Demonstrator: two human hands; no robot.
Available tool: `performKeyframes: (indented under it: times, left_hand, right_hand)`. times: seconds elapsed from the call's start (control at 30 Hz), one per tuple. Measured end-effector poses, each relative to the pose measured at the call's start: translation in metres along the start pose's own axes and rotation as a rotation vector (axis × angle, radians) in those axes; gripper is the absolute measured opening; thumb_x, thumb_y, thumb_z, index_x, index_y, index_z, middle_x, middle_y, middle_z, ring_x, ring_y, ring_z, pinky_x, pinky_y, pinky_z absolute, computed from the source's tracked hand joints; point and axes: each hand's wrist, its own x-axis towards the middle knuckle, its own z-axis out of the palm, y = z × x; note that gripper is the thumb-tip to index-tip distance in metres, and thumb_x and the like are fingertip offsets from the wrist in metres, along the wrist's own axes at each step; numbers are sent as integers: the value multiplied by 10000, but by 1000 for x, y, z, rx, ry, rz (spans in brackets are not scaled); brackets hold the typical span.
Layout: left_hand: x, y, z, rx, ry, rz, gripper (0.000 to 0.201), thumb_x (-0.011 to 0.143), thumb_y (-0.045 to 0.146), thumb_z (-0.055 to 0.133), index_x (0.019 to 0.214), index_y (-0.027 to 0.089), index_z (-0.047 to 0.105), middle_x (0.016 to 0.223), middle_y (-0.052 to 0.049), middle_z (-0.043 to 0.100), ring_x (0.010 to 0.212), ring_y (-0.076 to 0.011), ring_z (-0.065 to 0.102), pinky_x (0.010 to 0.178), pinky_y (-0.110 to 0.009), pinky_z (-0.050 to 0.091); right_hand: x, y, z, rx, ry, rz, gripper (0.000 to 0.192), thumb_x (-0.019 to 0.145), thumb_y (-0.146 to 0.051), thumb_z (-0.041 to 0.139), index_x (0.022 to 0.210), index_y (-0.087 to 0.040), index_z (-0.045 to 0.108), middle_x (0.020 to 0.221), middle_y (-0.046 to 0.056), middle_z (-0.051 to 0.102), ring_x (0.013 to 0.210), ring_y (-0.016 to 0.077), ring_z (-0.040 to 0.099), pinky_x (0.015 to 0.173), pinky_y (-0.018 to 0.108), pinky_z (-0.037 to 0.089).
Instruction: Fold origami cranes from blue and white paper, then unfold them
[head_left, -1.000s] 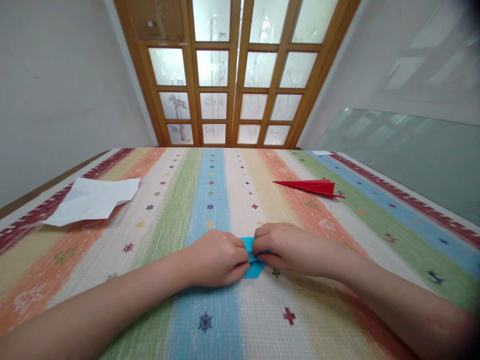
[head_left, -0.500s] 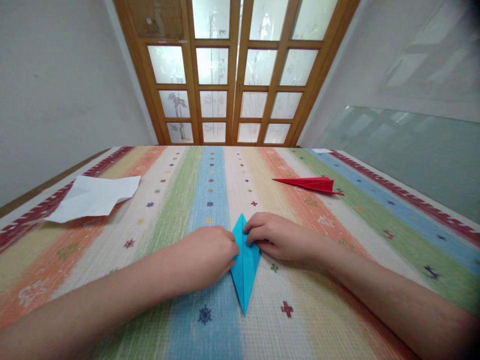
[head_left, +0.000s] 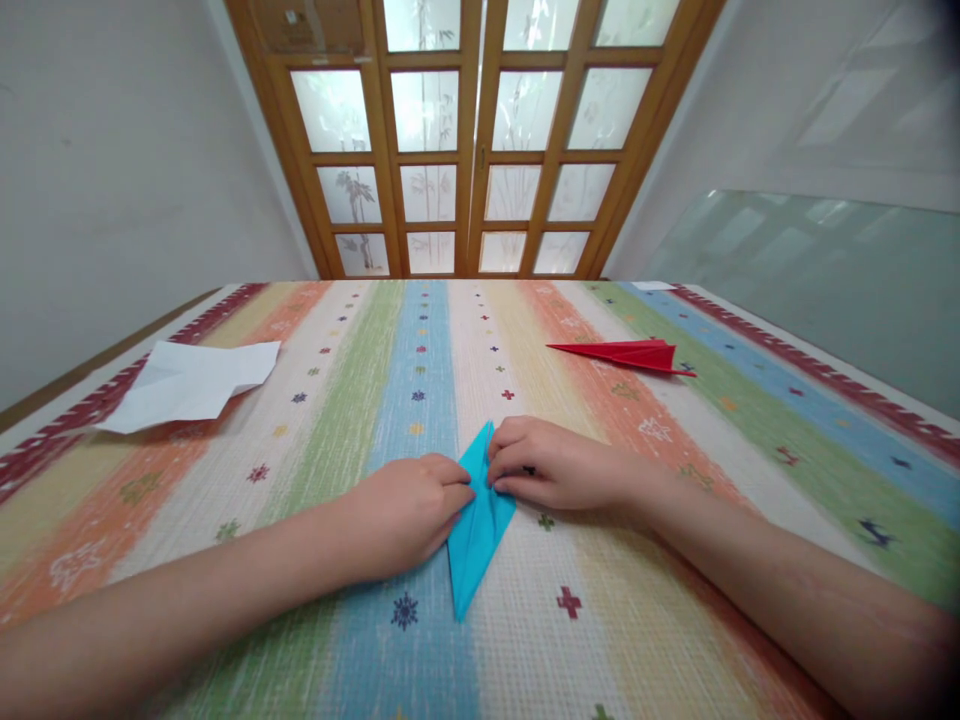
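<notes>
A blue sheet of origami paper (head_left: 475, 545), folded into a long diamond, lies on the striped tablecloth in front of me. Its near point tilts a little to the left. My left hand (head_left: 420, 510) is closed on the paper's left edge, fingers bent and thumb partly hidden. From the other side, my right hand (head_left: 551, 465) pinches the upper right part of the diamond, its fingertips pressed against the paper. Creases run down the near half between the two hands.
A creased white sheet of paper (head_left: 195, 385) lies at the left. Further back on the right rests a red paper plane (head_left: 622, 353). The striped tablecloth (head_left: 360, 420) covers the table. Beyond its far edge stand wooden doors with glass panes (head_left: 469, 190).
The blue paper has turned, its near point swinging to the left and its far point slightly right. Both hands stay on it. The camera view has tilted slightly downward.
</notes>
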Motion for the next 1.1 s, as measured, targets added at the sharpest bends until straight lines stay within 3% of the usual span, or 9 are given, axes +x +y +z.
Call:
performKeyframes:
  times: [0.1, 0.23, 0.37, 0.47, 0.7, 1.1]
  left_hand:
    - [-6, 0, 11, -11, 83, -36, 255, 984, 197, 468, 1168, 150, 639, 1090, -112, 690, 1052, -262, 629, 913, -423, 530]
    - [-10, 0, 22, 9, 151, 38, 357, 1003, 188, 440, 1340, 184, 556, 1165, -113, 672, 1101, -268, 606, 953, -472, 512]
    - [-11, -2, 27, 55, 174, 54, 350, 1005, 204, 449, 1330, 186, 578, 1203, -120, 652, 1121, -281, 590, 962, -477, 503]
    - [-11, -3, 29, 77, 160, 37, 328, 1009, 225, 455, 1297, 177, 605, 1274, -124, 628, 1144, -290, 578, 974, -476, 489]
    - [-13, 0, 25, 89, 35, 98, 411, 1015, 193, 437, 1420, 145, 489, 1450, -104, 550, 1298, -306, 485, 1076, -505, 377]
    - [-17, -7, 13, 56, -32, 168, 418, 976, 198, 531, 1357, 361, 587, 1470, -122, 520, 1324, -358, 498, 1034, -580, 402]
  right_hand:
    - [1, 2, 3, 7, 22, 23, 138, 949, -234, 611, 977, -179, 734, 955, 78, 676, 915, 196, 601, 846, 340, 460]
    - [1, 5, 8, 12, 61, 56, 147, 931, -281, 649, 999, -179, 732, 982, 86, 653, 930, 204, 587, 854, 350, 461]
    - [1, 7, 12, 20, 104, 76, 173, 919, -329, 669, 1002, -184, 713, 985, 81, 632, 918, 203, 570, 844, 349, 453]
    - [0, 10, 13, 31, 140, 97, 201, 903, -355, 687, 1000, -179, 685, 976, 74, 602, 880, 192, 555, 798, 331, 449]
    - [-2, 29, 15, 24, 229, 159, 236, 874, -386, 722, 904, -175, 621, 871, 38, 576, 821, 185, 528, 753, 325, 421]
    - [-2, 36, 14, 71, 248, 202, 141, 895, -298, 697, 908, -180, 621, 859, 28, 627, 804, 172, 541, 764, 318, 422]
